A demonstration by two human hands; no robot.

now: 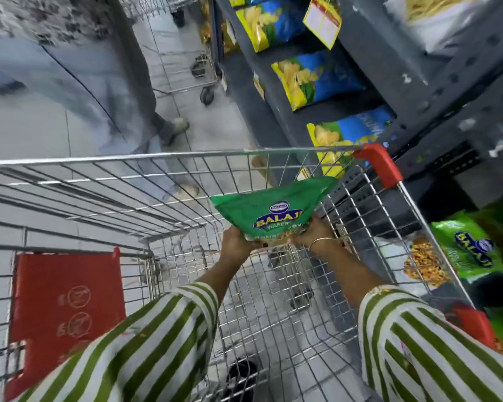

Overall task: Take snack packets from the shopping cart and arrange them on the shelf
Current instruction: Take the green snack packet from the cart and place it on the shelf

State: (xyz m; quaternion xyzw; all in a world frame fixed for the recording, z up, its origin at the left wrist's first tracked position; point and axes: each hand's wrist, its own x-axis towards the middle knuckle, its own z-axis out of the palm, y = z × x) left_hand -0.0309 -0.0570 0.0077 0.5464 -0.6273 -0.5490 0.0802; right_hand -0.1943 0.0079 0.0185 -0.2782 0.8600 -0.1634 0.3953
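Note:
A green snack packet [269,208] hangs above the wire shopping cart [157,158], tilted with its top pointing away from me. My left hand [235,242] grips its near left edge and my right hand [314,232] grips its near right edge. Both arms wear green-and-white striped sleeves. The dark shelf [436,91] stands on the right, right beside the cart. Another green packet [465,250] of the same brand lies on a low shelf level just past the cart's right rim. I see no other packet inside the cart's basket.
Several blue-and-yellow chip bags [317,79] fill the shelf levels further along. A person in grey trousers [122,91] stands just beyond the cart's far end. Another cart [192,68] is parked further down the aisle. The red child-seat flap [67,311] is at my near left.

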